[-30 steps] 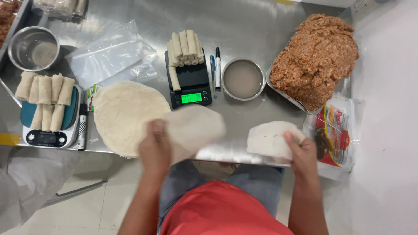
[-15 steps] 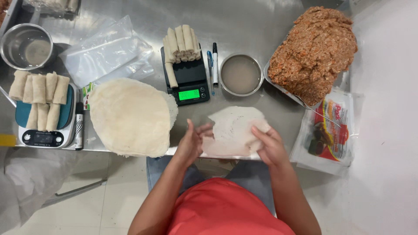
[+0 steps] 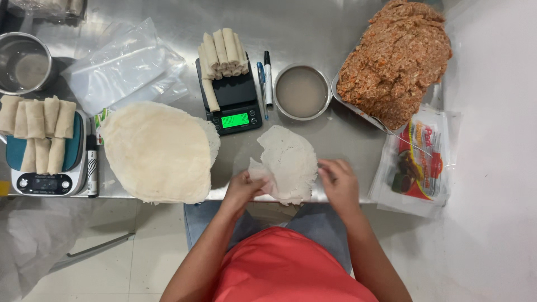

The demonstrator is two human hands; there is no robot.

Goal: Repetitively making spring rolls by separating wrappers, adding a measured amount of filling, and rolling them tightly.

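Here a thin, round, off-white wrapper sheet (image 3: 290,162) lies flat on the steel counter (image 3: 330,33) near its front edge, spread where both hands can work it. The left hand (image 3: 244,187) pinches the sheet's folded lower-left edge; the right hand (image 3: 337,182) rests loosely curled at its right rim, grasping nothing clearly. A stack of similar sheets (image 3: 159,151) sits just left. Beyond stand a black scale with finished rolls (image 3: 229,95), a small metal bowl of cloudy liquid (image 3: 302,91) and a tray of minced filling (image 3: 397,59).
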